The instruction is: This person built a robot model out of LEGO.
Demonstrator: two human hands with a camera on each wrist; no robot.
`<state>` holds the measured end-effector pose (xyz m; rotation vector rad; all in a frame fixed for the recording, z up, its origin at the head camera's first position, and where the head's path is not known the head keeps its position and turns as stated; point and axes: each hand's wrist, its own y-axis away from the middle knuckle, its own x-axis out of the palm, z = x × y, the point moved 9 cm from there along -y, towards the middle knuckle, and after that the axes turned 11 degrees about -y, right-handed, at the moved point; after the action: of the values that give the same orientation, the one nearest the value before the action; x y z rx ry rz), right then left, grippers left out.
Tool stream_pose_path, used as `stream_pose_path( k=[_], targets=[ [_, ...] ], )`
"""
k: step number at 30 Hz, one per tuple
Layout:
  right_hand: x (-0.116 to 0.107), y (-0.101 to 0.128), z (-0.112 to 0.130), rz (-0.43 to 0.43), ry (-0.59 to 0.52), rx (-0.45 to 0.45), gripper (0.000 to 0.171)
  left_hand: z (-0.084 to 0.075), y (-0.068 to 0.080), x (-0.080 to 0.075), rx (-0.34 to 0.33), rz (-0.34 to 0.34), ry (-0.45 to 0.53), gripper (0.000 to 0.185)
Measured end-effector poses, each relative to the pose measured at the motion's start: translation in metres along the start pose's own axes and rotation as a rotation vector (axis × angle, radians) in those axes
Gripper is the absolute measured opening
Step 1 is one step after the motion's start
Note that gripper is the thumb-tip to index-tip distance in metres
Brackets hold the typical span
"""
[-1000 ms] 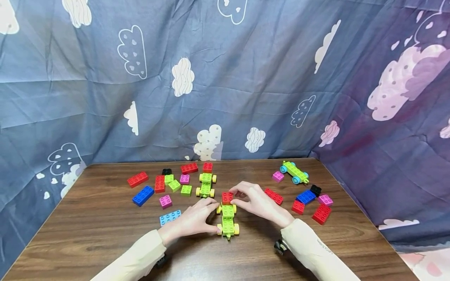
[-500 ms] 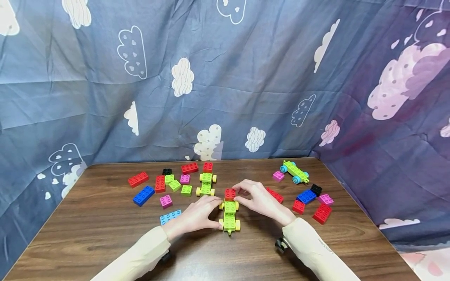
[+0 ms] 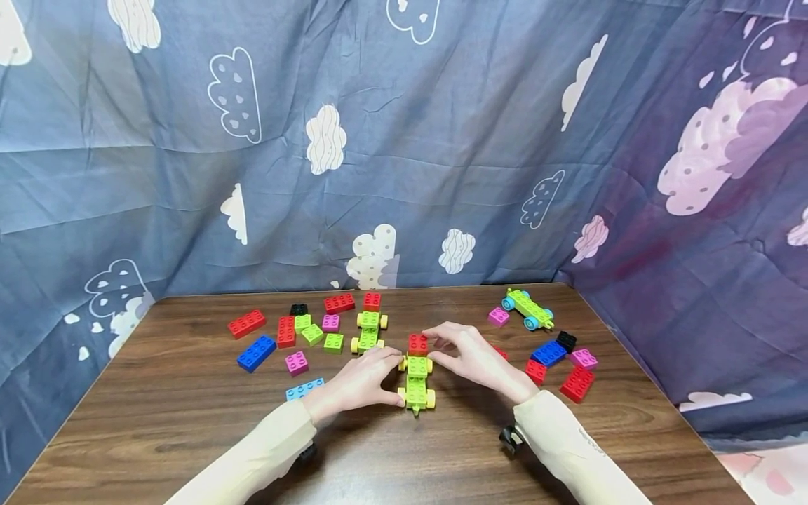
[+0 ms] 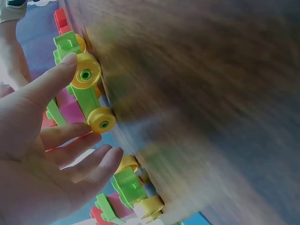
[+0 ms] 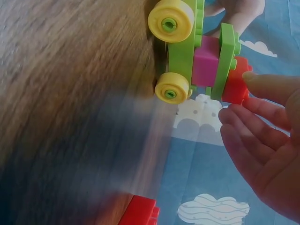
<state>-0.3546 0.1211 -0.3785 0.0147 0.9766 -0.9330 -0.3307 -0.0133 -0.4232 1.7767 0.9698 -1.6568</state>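
A green toy car [image 3: 416, 386] with yellow wheels stands on the table between my hands. On it sits a pink brick [image 5: 205, 61], then a green block and a red brick [image 3: 418, 344] on top. My left hand [image 3: 362, 381] holds the car from its left side. In the left wrist view, its thumb touches one yellow wheel [image 4: 86, 72] and a fingertip the other; the remaining fingers are loosely bent. My right hand [image 3: 473, 359] pinches the red brick between thumb and forefinger, its other fingers bent below.
Behind stands a second yellow-wheeled car [image 3: 369, 339] with a red brick on top. Loose bricks, among them a blue brick [image 3: 257, 353], lie left. To the right are a blue-wheeled car [image 3: 529, 308], a red brick [image 3: 577, 384] and several more bricks. A cloud-patterned curtain [image 3: 404, 175] hangs behind.
The car with its stacked bricks has slid a little away from me and to the right, both hands moving along with it. The hands keep their hold.
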Motion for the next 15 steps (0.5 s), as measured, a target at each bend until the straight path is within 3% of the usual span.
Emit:
stream_pose_path(
  k=[7,15],
  targets=[
    [-0.005,0.004,-0.002,0.003,0.016,0.009,0.035,-0.004,-0.005,0.000,0.021,-0.007,-0.030,0.069],
    [-0.029,0.016,-0.014,-0.082,0.085,0.042,0.033,-0.011,-0.013,-0.003,0.069,-0.041,-0.106,0.064]
  ],
)
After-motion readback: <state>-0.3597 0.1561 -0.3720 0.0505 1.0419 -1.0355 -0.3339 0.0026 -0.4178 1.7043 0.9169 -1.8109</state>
